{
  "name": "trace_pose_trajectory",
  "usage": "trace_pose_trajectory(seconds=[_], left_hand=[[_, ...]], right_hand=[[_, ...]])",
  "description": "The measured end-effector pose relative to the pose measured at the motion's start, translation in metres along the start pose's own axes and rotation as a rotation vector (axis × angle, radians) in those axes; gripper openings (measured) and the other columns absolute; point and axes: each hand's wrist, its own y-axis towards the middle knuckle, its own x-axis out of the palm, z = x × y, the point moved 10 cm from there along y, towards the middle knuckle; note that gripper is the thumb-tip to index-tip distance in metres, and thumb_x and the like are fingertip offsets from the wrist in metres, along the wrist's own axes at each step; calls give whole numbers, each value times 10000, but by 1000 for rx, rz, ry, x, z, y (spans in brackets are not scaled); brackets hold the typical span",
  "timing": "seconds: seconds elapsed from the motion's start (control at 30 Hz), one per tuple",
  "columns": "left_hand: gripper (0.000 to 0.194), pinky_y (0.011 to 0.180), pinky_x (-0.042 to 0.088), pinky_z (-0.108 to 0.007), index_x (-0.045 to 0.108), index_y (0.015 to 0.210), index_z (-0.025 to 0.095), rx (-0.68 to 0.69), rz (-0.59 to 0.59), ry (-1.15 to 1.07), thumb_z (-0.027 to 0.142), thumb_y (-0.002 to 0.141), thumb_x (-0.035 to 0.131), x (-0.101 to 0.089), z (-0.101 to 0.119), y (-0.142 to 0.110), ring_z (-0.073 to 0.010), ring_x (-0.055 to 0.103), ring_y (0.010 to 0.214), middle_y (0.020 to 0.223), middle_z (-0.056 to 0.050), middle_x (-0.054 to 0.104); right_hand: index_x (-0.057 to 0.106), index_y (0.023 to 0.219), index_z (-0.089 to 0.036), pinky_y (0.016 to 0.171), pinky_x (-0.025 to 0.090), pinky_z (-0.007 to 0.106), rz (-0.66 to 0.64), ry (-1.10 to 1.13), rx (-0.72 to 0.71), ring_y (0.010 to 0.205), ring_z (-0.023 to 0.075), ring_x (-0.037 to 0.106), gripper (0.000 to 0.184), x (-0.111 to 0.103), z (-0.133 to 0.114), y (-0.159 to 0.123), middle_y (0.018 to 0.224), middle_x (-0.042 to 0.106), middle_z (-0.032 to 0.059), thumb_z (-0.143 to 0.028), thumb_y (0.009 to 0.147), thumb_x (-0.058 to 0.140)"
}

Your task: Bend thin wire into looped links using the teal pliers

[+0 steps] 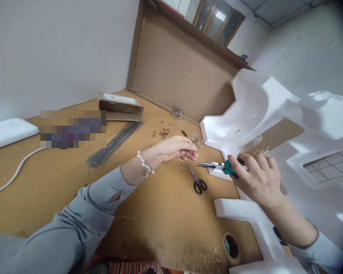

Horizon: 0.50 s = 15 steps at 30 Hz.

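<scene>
My right hand (258, 176) is wrapped round the green handles of needle-nose pliers (214, 165), whose jaws point left. Just beyond the tips of those jaws, my left hand (178, 147) has its thumb and fingertips pinched together. Anything between these fingers is too small to make out. Below the pliers lies a pair of black-handled scissors (198, 183) on the tabletop (165, 224). Several small dark rings (164, 134) are scattered behind my left hand. Farther left, a bundle of thin grey wires (114, 146) reaches toward an open cardboard box (121, 110).
White foam packing (246, 213) lines the right side, with a round hole (231, 245) in the table near it. A large cardboard panel (183, 61) stands behind a tangled metal pile (177, 110). A white device (13, 131) and cable (20, 167) lie left.
</scene>
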Motion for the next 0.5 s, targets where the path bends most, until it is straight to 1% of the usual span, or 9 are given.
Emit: trace_pose_trajectory(seconds=[0.2, 0.37, 0.5], left_hand=[[138, 532, 457, -187, 605, 716, 92, -9, -10, -6, 222, 742, 641, 1, -2, 2, -120, 657, 645, 727, -79, 683], [139, 534, 449, -192, 607, 708, 94, -18, -14, -1, 225, 745, 635, 2, -5, 3, -117, 657, 643, 725, -71, 683], [135, 536, 447, -193, 601, 706, 100, -37, 7, 10, 226, 738, 636, 1, -8, 4, -114, 653, 641, 723, -65, 682]], right_hand=[[569, 1039, -249, 648, 254, 324, 10, -26, -27, 717, 178, 453, 222, 3, -2, -1, 883, 614, 49, -278, 820, 552], [569, 1061, -269, 632, 255, 315, -40, 14, -13, 721, 167, 464, 232, 11, 0, -4, 894, 606, 54, -269, 833, 529], [570, 1051, -266, 631, 265, 319, -7, 16, -42, 695, 166, 460, 215, 6, -2, -5, 842, 614, 43, -266, 841, 522]])
